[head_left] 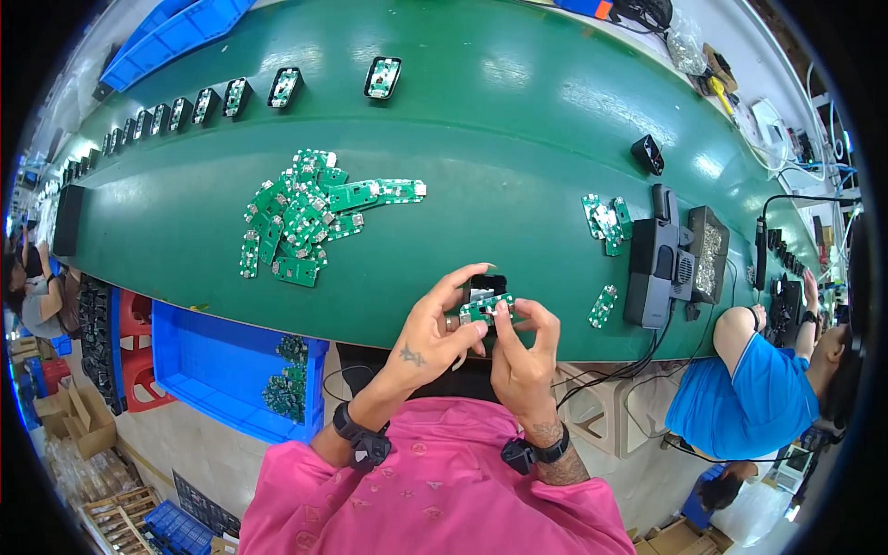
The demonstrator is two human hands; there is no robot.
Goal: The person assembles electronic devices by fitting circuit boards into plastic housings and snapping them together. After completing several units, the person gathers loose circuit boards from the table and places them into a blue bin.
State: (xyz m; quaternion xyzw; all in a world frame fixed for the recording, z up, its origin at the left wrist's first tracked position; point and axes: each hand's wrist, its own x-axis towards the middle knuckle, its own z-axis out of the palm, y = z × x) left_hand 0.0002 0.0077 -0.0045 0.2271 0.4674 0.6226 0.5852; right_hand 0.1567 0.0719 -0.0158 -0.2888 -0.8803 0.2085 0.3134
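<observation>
At the near edge of the green table, my left hand (432,324) is closed around a small black plastic housing (487,283) and one end of a green circuit board (480,309). The board lies across the near side of the housing; whether it sits inside cannot be made out. Fingers of my right hand (524,355) pinch the board's right end, with the thumb or a fingertip over its face. A heap of loose green circuit boards (301,213) lies to the left of my hands. One single board (602,306) rests to their right.
Black housings with boards (284,87) stand in a row along the far left. A grey-black device (654,268) with cables stands at right, beside a container of small metal parts (709,250). A blue bin (231,365) is below the table edge. Another person (749,388) sits at right.
</observation>
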